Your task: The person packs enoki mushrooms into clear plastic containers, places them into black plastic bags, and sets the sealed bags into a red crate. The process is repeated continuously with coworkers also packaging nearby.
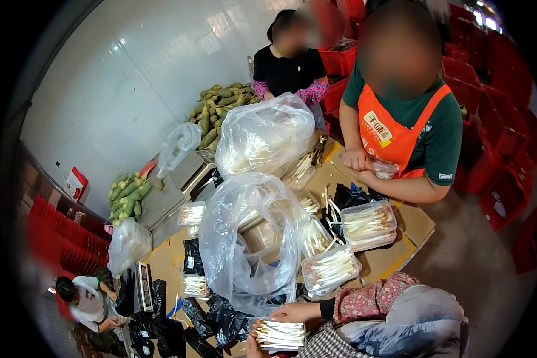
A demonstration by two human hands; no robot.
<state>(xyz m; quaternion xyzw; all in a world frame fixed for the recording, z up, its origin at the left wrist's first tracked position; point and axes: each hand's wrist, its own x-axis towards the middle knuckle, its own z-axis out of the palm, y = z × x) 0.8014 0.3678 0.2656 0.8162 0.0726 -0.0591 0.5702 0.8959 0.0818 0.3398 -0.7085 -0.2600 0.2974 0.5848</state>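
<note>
A clear plastic tray (279, 347) full of long white stalks with brown tips, apparently mushrooms, lies before me at the bottom. My left hand (253, 348) grips its left side, partly cut off by the picture's edge. Across its upper rim lies my right hand (291, 312), fingers curled over the upper left corner and the stalk ends. Beyond it a large clear plastic bag (219, 255) gapes on the table, with stalks partly visible around it. Another filled tray (330, 270) stands to the upper right, near stacked trays (368, 221).
Black plastic packages (226, 320) cover the table's near left part, beside a scale (144, 286). A bulging clear bag (266, 138) stands farther back. Co-workers (398, 112) stand across the cardboard-covered table (418, 223); another person (89, 300) is at left. Red crates (496, 134) line the right.
</note>
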